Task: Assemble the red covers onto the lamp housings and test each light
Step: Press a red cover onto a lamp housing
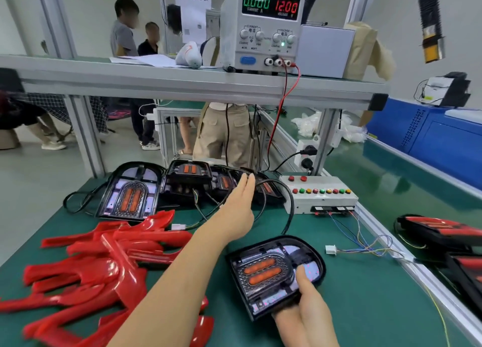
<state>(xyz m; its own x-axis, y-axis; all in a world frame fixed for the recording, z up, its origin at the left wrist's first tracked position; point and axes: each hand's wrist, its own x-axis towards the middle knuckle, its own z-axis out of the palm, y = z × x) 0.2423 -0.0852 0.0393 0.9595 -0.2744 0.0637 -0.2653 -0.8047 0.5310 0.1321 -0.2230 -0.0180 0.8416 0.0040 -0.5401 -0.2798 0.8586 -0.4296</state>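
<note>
Rt hand (307, 302) grips one uncovered lamp housing (273, 271) at near-right of green table (365, 294): thumb on its face, other fingers curled beneath. Lt hand (240, 205) flat, fingers (246, 183) straight, holding nothing, over cables (288, 205) by row of bare housings (187, 177) at table rear; contact unclear. Red covers (104, 263) heaped loose at left. White button box (320, 195) at right rear. Shelf (130, 77) above carries power supply (263, 25): display 0.000 CURRENT A, 12.00 VOLTAGE V. Workshop floor, persons standing beyond.
</note>
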